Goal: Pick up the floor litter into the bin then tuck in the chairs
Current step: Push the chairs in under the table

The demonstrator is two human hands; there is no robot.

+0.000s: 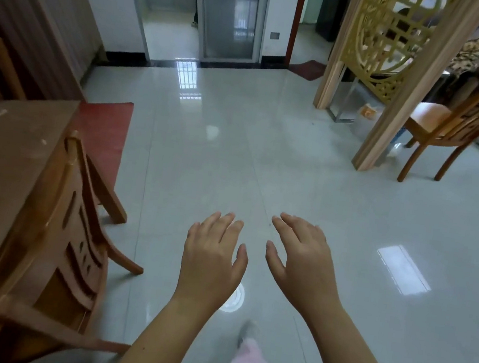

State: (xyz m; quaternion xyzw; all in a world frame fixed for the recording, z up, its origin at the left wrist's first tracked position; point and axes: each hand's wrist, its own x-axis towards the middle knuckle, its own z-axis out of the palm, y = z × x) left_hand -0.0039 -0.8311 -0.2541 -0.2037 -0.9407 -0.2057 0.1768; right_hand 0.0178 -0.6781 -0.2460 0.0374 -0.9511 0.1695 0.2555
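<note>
My left hand (211, 256) and my right hand (304, 255) hover side by side over the grey tiled floor, fingers spread and relaxed, holding nothing. A wooden chair (74, 239) stands at my left, its back against the edge of a brown table (2, 158). A second wooden chair (456, 123) with an orange seat stands at the far right, behind a carved screen. A pale bag-like piece (369, 111) lies on the floor under that screen. No bin shows.
A gold carved screen in a wooden frame (397, 65) stands at the right. A red mat (102, 131) lies beyond the table. Glass doors (231, 14) are ahead. My pink trouser leg and foot (249, 360) show below. The glossy floor spreads wide in the middle.
</note>
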